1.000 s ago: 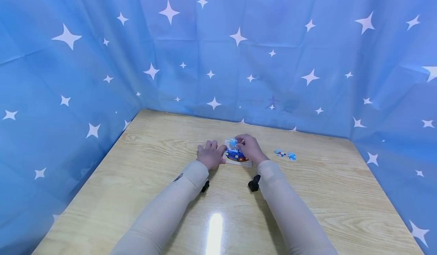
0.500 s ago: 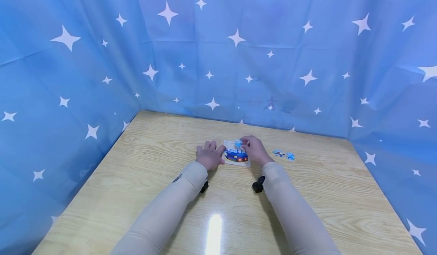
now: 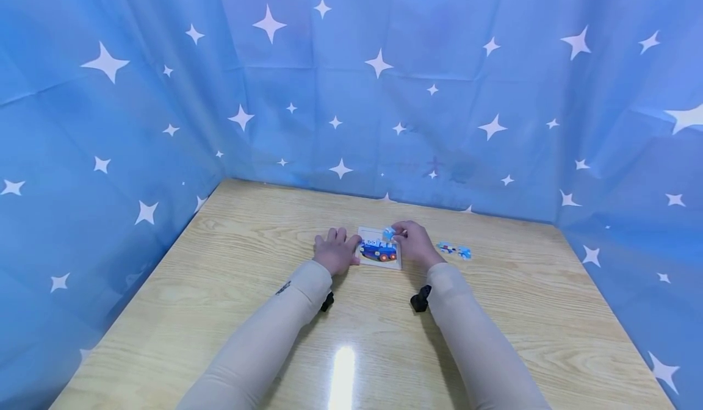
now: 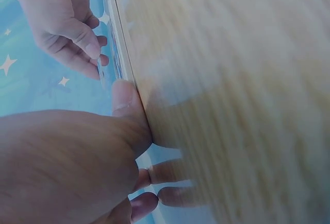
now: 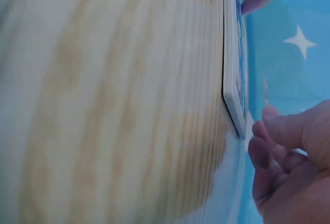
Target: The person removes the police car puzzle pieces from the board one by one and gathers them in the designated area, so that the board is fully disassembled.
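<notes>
A small puzzle board [image 3: 379, 266] with a pale rim and a blue vehicle picture lies flat on the table. My left hand [image 3: 335, 251] rests on the table at its left side, fingers spread. In the left wrist view, the thumb [image 4: 126, 98] touches the board's edge. My right hand [image 3: 415, 243] pinches a light blue puzzle piece [image 3: 388, 233] between thumb and finger, above the board's upper right part. Seen from the right wrist, the piece [image 5: 265, 90] is thin, edge-on and apart from the board.
Loose puzzle pieces [image 3: 446, 248] lie on the wooden table [image 3: 522, 300] to the right of my right hand. A blue curtain [image 3: 351, 93] with white stars stands behind the table and along both sides.
My right hand has moved a little to the right with the puzzle piece, uncovering more of the board's picture. The left hand stays in place at the board's left edge.
</notes>
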The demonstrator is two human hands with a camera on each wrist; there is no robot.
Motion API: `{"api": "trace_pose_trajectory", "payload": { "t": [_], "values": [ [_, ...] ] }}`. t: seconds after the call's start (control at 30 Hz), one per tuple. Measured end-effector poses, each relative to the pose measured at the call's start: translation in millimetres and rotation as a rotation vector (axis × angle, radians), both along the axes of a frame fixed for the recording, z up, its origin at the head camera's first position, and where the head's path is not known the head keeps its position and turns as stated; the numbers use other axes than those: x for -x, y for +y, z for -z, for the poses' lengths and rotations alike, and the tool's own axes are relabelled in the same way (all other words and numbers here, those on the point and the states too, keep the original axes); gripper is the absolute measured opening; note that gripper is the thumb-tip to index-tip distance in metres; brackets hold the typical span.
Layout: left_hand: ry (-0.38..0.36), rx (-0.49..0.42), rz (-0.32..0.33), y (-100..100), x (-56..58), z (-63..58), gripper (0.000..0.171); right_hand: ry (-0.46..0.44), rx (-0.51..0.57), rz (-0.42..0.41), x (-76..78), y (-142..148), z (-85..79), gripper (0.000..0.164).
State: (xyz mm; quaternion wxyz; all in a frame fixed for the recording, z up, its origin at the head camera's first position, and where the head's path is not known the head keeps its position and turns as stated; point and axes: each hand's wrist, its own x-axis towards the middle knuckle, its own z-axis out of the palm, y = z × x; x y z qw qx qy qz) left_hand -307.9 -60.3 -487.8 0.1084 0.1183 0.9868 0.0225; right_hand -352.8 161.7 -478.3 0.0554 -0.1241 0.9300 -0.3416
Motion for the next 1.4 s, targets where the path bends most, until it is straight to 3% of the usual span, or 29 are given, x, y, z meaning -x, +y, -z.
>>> {"api": "trace_pose_trajectory", "payload": {
  "t": [0.57, 0.93, 1.4],
  "values": [
    [-0.005, -0.008, -0.005, -2, 1.1, 4.4, 0.062, 0.021, -0.054, 0.035, 0.2, 22, 3.0, 0.033],
    [0.014, -0.002, 0.006, -1, -8.7, -6.2, 0.060, -0.020, -0.079, 0.082, -0.5, 38, 1.1, 0.033],
    [0.032, -0.013, 0.018, -1, -12.1, -13.2, 0.059, -0.018, -0.147, 0.103, -4.0, 50, -7.8, 0.034]
  ]
}}
